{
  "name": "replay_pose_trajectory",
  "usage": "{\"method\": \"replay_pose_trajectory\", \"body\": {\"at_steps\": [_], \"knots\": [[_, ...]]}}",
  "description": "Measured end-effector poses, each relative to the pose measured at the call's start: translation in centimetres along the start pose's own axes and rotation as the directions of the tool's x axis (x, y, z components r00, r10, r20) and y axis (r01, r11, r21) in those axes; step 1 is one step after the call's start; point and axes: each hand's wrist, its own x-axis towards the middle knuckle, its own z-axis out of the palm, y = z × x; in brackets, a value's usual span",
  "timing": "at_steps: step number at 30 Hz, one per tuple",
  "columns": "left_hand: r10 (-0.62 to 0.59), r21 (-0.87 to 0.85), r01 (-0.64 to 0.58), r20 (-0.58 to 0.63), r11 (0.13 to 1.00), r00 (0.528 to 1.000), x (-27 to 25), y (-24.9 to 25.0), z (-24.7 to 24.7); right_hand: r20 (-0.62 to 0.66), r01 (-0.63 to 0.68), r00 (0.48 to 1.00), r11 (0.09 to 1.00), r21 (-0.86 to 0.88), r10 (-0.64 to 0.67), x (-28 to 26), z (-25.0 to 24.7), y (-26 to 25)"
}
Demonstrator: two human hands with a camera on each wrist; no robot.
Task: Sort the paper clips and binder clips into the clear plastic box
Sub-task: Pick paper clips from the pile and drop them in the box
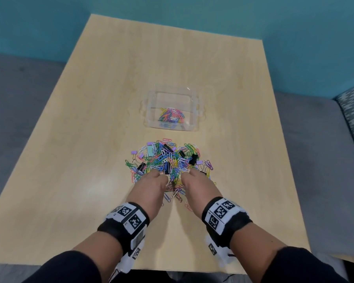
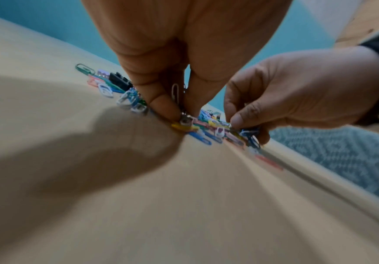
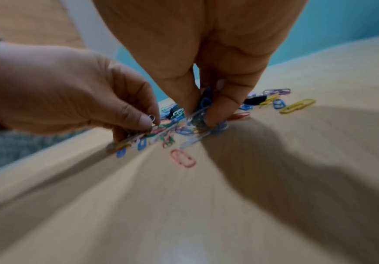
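**Two Hands Dig Into the Clip Pile**

While most of the clips lay on the table [image 1: 70,139], only a small bunch of paper clips [image 1: 171,116] sat inside the clear plastic box [image 1: 151,111]. The box stood at 12 o'clock from the big pile [image 1: 168,160], a little apart from it. No binder clips showed in the box, as far as could be seen. So the job looked only just started, with nearly the whole pile left to sort.

Both hands were down at the 6 o'clock side of the pile. The left hand [image 1: 149,184] pinched a few clips between thumb and fingers [image 2: 161,103]. The right hand [image 1: 194,183] pinched a small bunch too, with blue clips between its fingertips [image 3: 217,109].

The head view showed the box, the whole pile and the black binder clips [image 1: 167,148] mixed in it, but the hands hid their own fingertips there. The wrist views showed the pinching up close. They did not show the box at all.
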Motion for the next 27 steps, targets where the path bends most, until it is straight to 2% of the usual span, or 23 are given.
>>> {"method": "replay_pose_trajectory", "body": {"at_steps": [4,6,8,10,13,16,19,22,23,24,27], "knots": [[-0.136,-0.267,0.137,0.023,0.954,0.990,0.6,0.0,-1.7,-0.028,-0.126,0.990,0.950,0.286,0.140,0.5,-1.1,1.2],[-0.206,-0.459,0.232,0.107,0.857,0.973,1.2,-0.3,-3.0,0.037,-0.196,0.979,0.875,0.442,0.201,1.0,-2.1,1.7],[-0.239,-0.597,0.282,0.152,0.751,0.959,2.4,-0.7,-4.6,0.098,-0.251,0.965,0.746,0.617,0.243,2.1,-3.7,1.9],[-0.253,-0.609,0.258,0.097,0.750,0.963,4.5,-1.0,-6.7,0.093,-0.259,0.957,0.663,0.702,0.274,4.0,-5.7,2.0],[-0.285,-0.591,0.218,-0.021,0.776,0.958,8.8,-1.1,-10.0,-0.033,-0.192,0.950,0.662,0.724,0.312,7.9,-9.6,1.9],[-0.330,-0.601,0.206,-0.102,0.772,0.939,12.8,-0.7,-12.2,-0.131,-0.151,0.921,0.645,0.749,0.368,12.0,-12.4,1.5],[-0.337,-0.613,0.191,-0.130,0.766,0.933,15.3,-0.3,-12.9,-0.177,-0.122,0.908,0.643,0.757,0.380,14.6,-13.6,0.7],[-0.320,-0.593,0.196,-0.110,0.781,0.941,15.7,-0.8,-12.7,-0.139,-0.118,0.919,0.592,0.798,0.370,15.2,-13.3,0.6],[-0.319,-0.562,0.204,-0.113,0.802,0.941,15.3,-1.2,-12.6,-0.131,-0.122,0.922,0.593,0.796,0.366,14.9,-13.0,0.9],[-0.320,-0.531,0.210,-0.125,0.821,0.939,14.7,-1.6,-12.5,-0.145,-0.121,0.924,0.631,0.766,0.353,14.4,-12.6,1.3],[-0.317,-0.455,0.217,-0.155,0.864,0.936,11.5,-2.7,-11.7,-0.183,-0.104,0.961,0.882,0.459,0.208,11.4,-11.0,2.3]]}}
